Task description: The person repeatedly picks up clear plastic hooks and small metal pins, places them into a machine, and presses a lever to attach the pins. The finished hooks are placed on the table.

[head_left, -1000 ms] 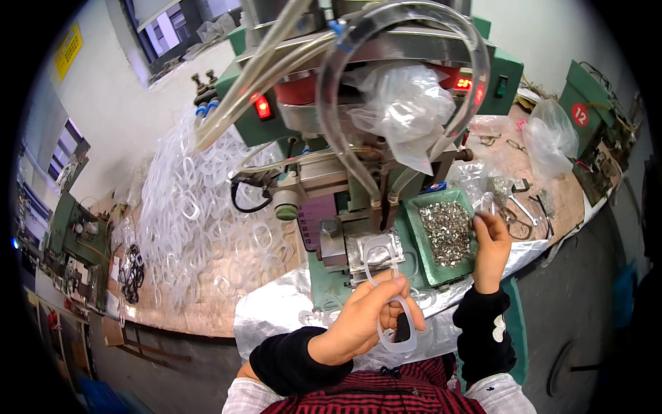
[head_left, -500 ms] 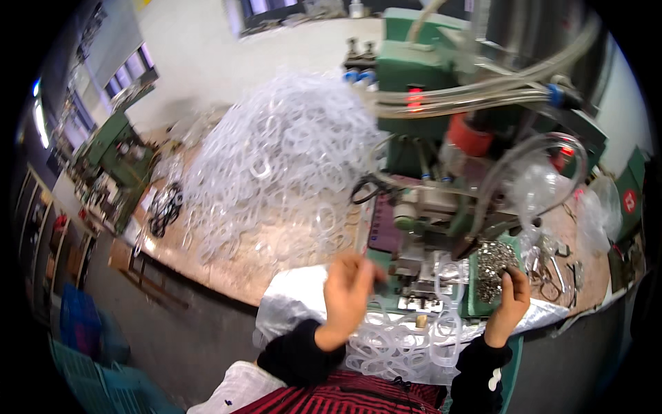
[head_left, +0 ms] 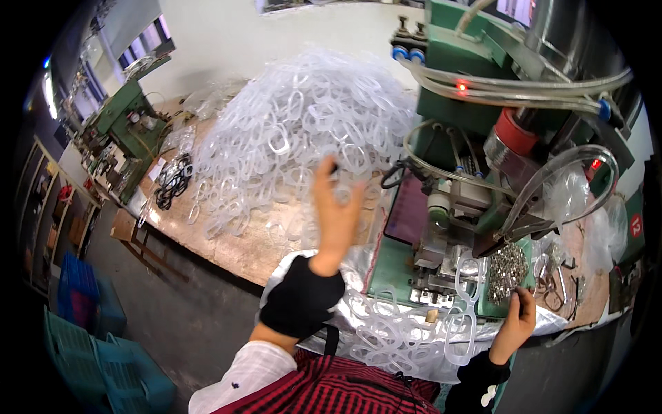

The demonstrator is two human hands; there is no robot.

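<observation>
Over the table, my left hand [head_left: 336, 217] is raised with thumb and fingers apart and nothing in it, slightly blurred. It stands before a large heap of clear plastic spectacle frames [head_left: 303, 110]. My right hand [head_left: 517, 321] is pinched at the near edge of a green tray of small metal parts [head_left: 509, 272]; whatever lies between its fingertips is too small to make out. One clear spectacle frame [head_left: 460, 334] hangs upright at the front of the green press [head_left: 434, 276], just left of that hand. More loose spectacle frames [head_left: 379, 331] lie on silvery sheeting below the press.
Clear hoses [head_left: 524, 86] and a red-collared cylinder [head_left: 514, 134] stand above the press. Scissors and tools [head_left: 552, 283] lie right of the tray. A coiled black cable [head_left: 174, 181] and another green machine [head_left: 131, 124] are at the left. Blue-green crates [head_left: 103, 366] stand on the floor.
My left hand has moved away from the press, up and forward toward the heap, and its fingers have spread. My right hand stays by the metal parts. The view has shifted a little.
</observation>
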